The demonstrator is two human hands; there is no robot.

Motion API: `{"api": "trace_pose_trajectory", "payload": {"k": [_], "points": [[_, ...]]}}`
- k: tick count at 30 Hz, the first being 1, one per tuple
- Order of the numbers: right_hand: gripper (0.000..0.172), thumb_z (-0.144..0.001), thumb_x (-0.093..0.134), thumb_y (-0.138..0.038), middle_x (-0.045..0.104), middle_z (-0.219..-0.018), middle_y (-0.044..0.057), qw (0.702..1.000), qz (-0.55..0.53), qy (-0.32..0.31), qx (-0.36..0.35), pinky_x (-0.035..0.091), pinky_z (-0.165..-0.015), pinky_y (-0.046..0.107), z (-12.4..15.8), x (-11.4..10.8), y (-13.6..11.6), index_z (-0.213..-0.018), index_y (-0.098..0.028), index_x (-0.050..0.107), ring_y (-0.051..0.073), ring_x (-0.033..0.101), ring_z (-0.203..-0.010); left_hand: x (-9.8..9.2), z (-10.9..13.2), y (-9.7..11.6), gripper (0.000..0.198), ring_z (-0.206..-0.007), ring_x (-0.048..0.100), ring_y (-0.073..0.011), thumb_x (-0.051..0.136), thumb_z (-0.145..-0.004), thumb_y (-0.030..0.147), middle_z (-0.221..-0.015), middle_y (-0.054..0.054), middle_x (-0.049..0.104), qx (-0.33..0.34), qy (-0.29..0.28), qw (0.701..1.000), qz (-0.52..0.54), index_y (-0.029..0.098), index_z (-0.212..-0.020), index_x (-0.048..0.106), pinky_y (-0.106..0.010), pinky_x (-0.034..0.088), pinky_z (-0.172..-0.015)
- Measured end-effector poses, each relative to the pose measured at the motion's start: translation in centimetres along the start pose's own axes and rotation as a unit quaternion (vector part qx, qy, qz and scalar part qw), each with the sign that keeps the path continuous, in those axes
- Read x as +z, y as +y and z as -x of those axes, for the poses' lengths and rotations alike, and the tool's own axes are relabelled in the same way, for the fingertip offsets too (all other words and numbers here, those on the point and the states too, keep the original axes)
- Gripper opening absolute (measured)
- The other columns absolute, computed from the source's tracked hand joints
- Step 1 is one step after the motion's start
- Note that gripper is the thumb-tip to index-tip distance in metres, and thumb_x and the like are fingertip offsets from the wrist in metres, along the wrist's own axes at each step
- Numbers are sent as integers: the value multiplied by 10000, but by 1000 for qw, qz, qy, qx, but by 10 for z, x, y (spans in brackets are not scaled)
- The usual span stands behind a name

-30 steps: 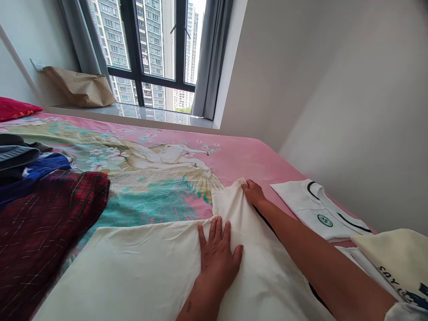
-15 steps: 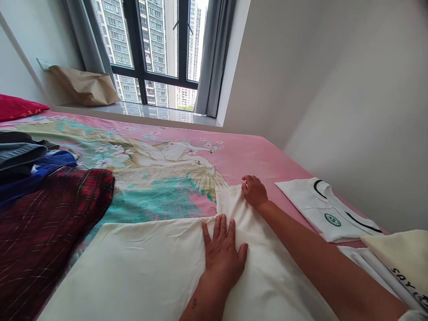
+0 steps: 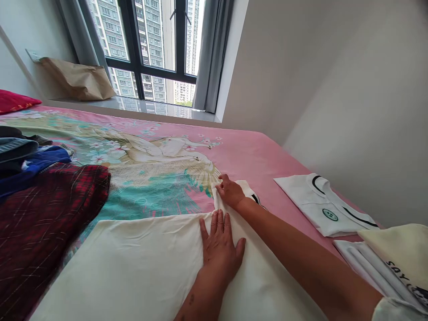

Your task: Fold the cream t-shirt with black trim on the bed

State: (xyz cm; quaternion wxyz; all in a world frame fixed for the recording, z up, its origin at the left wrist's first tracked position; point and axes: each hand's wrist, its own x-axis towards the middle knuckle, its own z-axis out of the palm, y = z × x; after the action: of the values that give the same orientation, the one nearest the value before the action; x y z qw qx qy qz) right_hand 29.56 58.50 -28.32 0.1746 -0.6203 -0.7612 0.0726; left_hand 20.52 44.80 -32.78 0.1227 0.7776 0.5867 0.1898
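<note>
A cream-white shirt (image 3: 133, 263) lies spread on the bed in front of me, one narrower part, perhaps a sleeve, reaching away toward the window. My left hand (image 3: 220, 249) rests flat on it, fingers spread, just below the corner where that part begins. Beyond it, my right hand (image 3: 231, 191) is on the far end of the narrow part, near its left edge. Its index finger and thumb are apart, while the other fingers are partly hidden. Black-striped trim (image 3: 256, 198) shows just right of this hand.
To the right lie a folded white T-shirt (image 3: 310, 205) with a green badge and a stack topped by a cream printed garment (image 3: 401, 249). Dark red plaid clothing (image 3: 50, 214) and a pile of blue clothes (image 3: 43, 158) are at left. A paper bag (image 3: 80, 80) stands on the windowsill.
My right hand has shifted left across the far end of the shirt, so the black-striped trim now shows beside it. My left hand stays flat in place. The view has tilted slightly.
</note>
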Motion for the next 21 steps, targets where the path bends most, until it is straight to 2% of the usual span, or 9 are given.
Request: {"api": "trace_pose_trajectory", "payload": {"k": [3, 5, 8, 10, 12, 14, 16, 18, 21], "points": [[398, -914, 369, -311, 517, -1281, 87, 997, -28, 39, -66, 347, -1008, 298, 56, -2, -21, -1284, -165, 382, 159, 447, -1199, 0, -3, -1, 688, -1404, 124, -274, 336, -841, 494, -1518, -76, 199, -4, 1, 1000, -3, 188, -1445, 216, -579, -89, -1097], [417, -916, 337, -310, 483, -1318, 94, 984, -86, 63, -141, 292, -1071, 319, 98, 0, -23, -1295, -149, 394, 158, 392, -1250, 0, -5, -2, 646, -1407, 104, -271, 358, -840, 408, -1521, -46, 190, 1, -14, 1000, -16, 222, -1444, 221, -579, -87, -1096], [458, -907, 353, -341, 430, -1386, 91, 985, -88, -15, -150, 261, -1093, 387, 144, -4, 9, -1331, -172, 390, 188, 345, -1298, 1, -7, -2, 603, -1408, 106, -257, 325, -851, 364, -1516, -73, 193, -1, -27, 999, -39, 170, -1422, 291, -572, -80, -1097], [455, -902, 376, -344, 382, -1427, 78, 996, -17, -67, -62, 195, -1101, 454, 155, -15, 48, -1337, -213, 406, 226, 304, -1327, 0, -7, 0, 595, -1404, 130, -252, 272, -872, 397, -1512, -92, 202, -8, -22, 999, -46, 141, -1407, 320, -577, -64, -1096], [444, -897, 387, -342, 396, -1413, 106, 994, 37, -46, 89, 219, -1067, 461, 151, -31, 89, -1313, -194, 437, 256, 321, -1311, -2, -7, 2, 605, -1400, 154, -252, 254, -878, 422, -1508, -101, 214, -12, -19, 998, -52, 133, -1404, 323, -580, -53, -1095], [399, -913, 341, -370, 524, -1280, 139, 982, 50, -13, 183, 327, -970, 402, 136, -46, 119, -1194, -163, 533, 256, 450, -1193, -3, -7, 3, 602, -1398, 162, -252, 270, -875, 428, -1504, -104, 229, -11, -15, 998, -58, 142, -1402, 328, -576, -55, -1095], [429, -925, 285, -431, 636, -1058, 125, 977, 40, -11, 207, 400, -823, 328, 115, -54, 134, -992, -161, 612, 228, 561, -994, -3, -6, 3, 600, -1396, 168, -255, 289, -873, 432, -1500, -108, 243, -9, -8, 998, -60, 151, -1401, 331, -575, -56, -1095], [465, -913, 281, -500, 664, -886, 81, 977, 27, -29, 208, 406, -687, 279, 94, -50, 134, -835, -182, 612, 195, 591, -823, -4, -7, 3, 591, -1393, 178, -261, 302, -874, 428, -1497, -109, 254, -5, -4, 998, -57, 157, -1398, 338, -584, -45, -1093], [392, -902, 326, -497, 657, -840, 50, 977, 25, -36, 210, 360, -595, 258, 71, -31, 123, -849, -199, 575, 178, 580, -732, -8, -8, 3, 546, -1392, 179, -268, 342, -871, 405, -1498, -71, 263, 17, -6, 999, -42, 212, -1380, 371, -609, -27, -1085]]}}
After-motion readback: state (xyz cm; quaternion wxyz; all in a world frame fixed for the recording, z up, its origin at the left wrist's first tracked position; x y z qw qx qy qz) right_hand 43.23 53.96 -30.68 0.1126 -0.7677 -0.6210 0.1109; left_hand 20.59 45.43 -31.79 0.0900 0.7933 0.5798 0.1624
